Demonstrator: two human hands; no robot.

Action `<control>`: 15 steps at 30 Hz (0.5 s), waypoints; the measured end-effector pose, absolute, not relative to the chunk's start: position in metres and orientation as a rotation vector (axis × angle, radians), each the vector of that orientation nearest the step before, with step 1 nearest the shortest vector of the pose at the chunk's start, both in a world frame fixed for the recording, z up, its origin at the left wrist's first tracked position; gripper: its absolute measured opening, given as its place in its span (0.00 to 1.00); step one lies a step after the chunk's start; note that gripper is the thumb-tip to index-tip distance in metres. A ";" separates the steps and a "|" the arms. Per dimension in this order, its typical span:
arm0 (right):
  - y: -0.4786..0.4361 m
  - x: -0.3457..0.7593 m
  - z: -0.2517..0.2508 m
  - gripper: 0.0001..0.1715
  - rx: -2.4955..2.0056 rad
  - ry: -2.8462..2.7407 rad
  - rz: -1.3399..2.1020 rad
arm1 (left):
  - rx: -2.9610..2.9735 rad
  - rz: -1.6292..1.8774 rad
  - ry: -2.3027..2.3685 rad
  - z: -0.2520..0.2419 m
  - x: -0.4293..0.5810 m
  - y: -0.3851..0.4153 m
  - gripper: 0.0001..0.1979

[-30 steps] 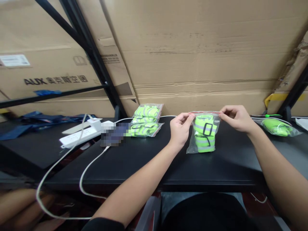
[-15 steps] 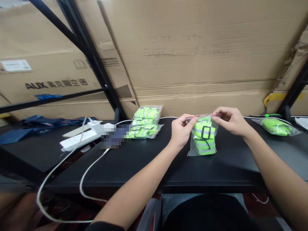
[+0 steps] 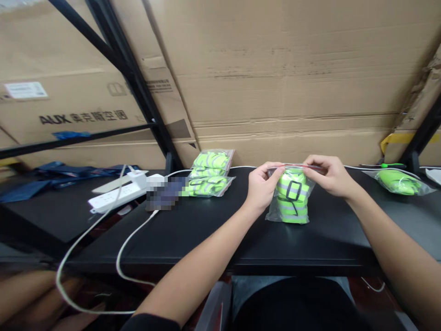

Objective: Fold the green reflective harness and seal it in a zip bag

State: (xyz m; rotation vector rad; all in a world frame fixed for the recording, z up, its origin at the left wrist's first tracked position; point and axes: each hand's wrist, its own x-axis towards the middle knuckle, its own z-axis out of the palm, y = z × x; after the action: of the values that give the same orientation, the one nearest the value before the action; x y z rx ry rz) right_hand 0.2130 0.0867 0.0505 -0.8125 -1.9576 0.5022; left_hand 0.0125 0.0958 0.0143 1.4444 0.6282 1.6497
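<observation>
A clear zip bag (image 3: 274, 212) hangs upright over the black table, its red-striped top edge pinched on both sides. Inside it lies a folded neon-green reflective strap or vest (image 3: 292, 209) with grey bands and a black buckle (image 3: 294, 190). My left hand (image 3: 262, 186) grips the top left corner between thumb and fingers. At the top right, my right hand (image 3: 329, 174) pinches the same edge. Left of my hands, bagged green reflective bundles (image 3: 210, 172) lie stacked. Another bagged green bundle (image 3: 399, 181) rests at the far right.
A white power strip (image 3: 117, 195) with a plug and cables lies at the left, beside a pixelated phone-like object (image 3: 167, 193). Blue fabric pieces (image 3: 51, 179) sit behind it. Cardboard (image 3: 275, 82) and a black metal frame (image 3: 151, 110) stand at the back. A green-handled tool (image 3: 392, 165) lies back right.
Both hands keep their pinch on the bag's top edge; the left hand has shifted slightly to the right along it. The view has moved a little.
</observation>
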 end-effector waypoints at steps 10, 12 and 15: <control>0.086 0.208 0.050 0.08 -0.834 -1.948 0.318 | 1.442 1.629 0.662 0.015 0.012 0.096 0.11; 0.084 0.205 0.049 0.08 -0.840 -1.951 0.318 | 1.460 1.641 0.674 0.016 0.012 0.094 0.11; 0.082 0.202 0.050 0.07 -0.836 -1.974 0.299 | 1.475 1.656 0.676 0.017 0.014 0.092 0.10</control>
State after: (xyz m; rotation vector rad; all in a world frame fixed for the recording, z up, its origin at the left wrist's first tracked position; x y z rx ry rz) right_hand 0.2022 0.0823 0.0499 -0.8363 -1.9737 0.2987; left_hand 0.0145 0.0918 0.0166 1.4753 0.6756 1.6562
